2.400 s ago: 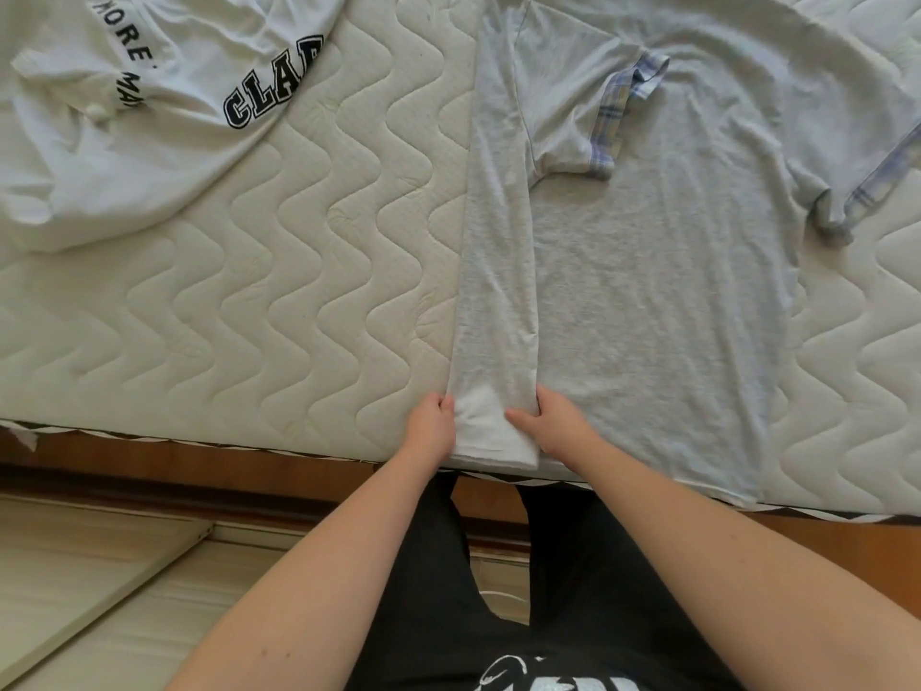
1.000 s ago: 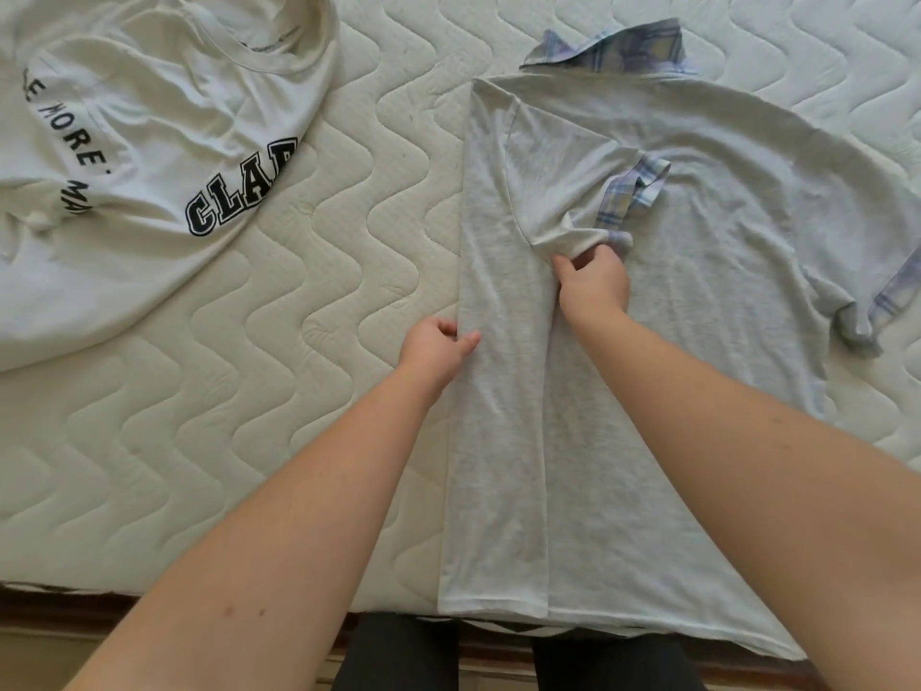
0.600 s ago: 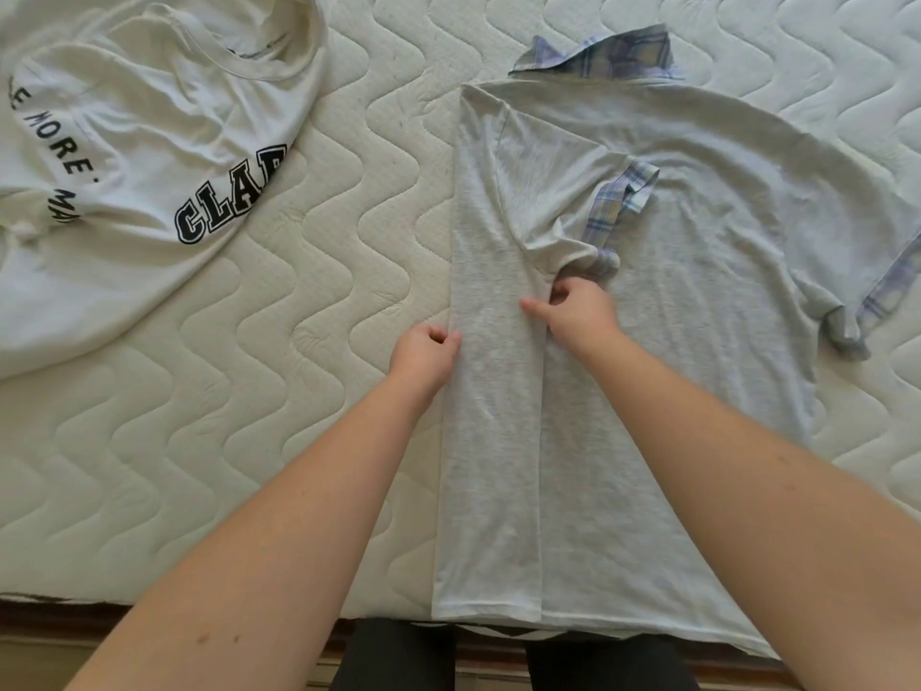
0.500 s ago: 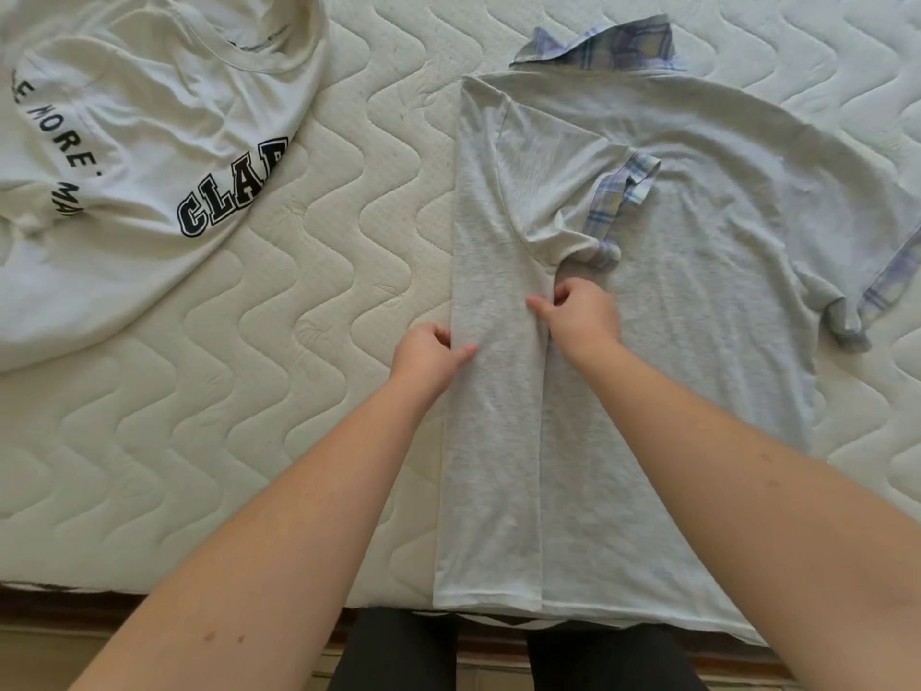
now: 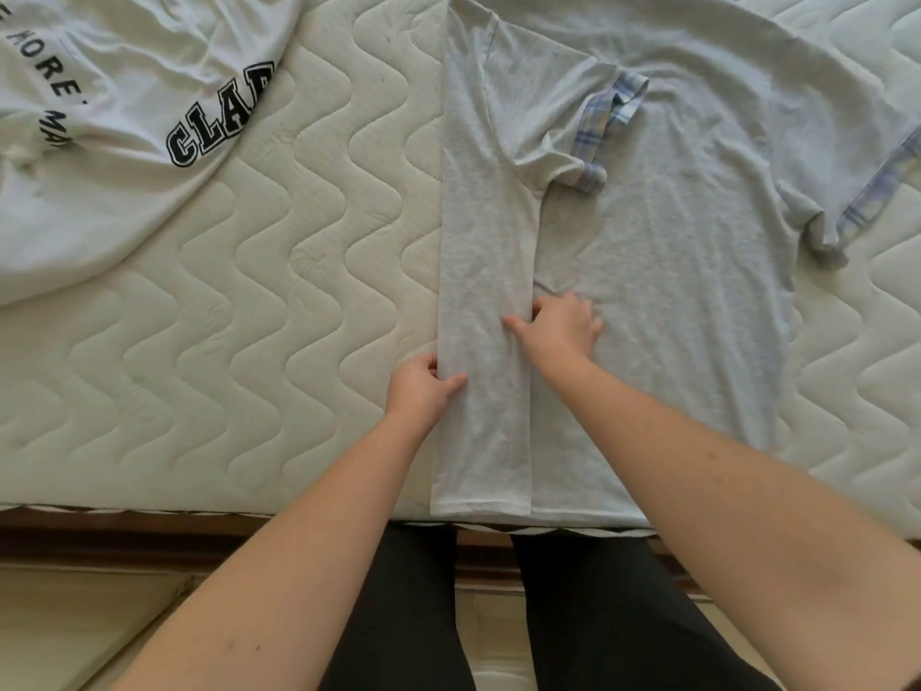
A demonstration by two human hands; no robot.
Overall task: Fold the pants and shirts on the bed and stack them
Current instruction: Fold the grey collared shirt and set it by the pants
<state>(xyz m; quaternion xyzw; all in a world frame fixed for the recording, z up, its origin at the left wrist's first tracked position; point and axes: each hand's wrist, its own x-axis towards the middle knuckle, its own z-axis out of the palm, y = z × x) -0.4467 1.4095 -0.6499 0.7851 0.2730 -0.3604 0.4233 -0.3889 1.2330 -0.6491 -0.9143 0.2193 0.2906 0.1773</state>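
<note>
Grey shirt (image 5: 663, 271): lying face-down and flat on the bed (image 5: 279, 301), hem at the near edge by your legs, so you are working it without reaching.

- Folded panel (image 5: 486, 291): 1 long strip along the shirt's left side, already turned over onto the body; its plaid-cuffed sleeve (image 5: 598, 127) is lying inward on the back, keeping the outline narrow.
- Left hand (image 5: 423, 389): you are pinching the strip's outer crease, thumb on top and fingers (image 5: 432, 364) curled under, probably to keep that edge straight.
- Right hand (image 5: 560, 324): you are pressing down at the strip's inner edge, fingers spread loosely on the cloth, thumb reaching onto the panel, apparently smoothing it flat.
- Opposite sleeve (image 5: 877, 192): still lying open at the far right; that side is waiting for its matching fold.
- White printed shirt (image 5: 114, 142): lying crumpled at the upper left, well apart, unfolded.
- Stack: none showing yet.
</note>
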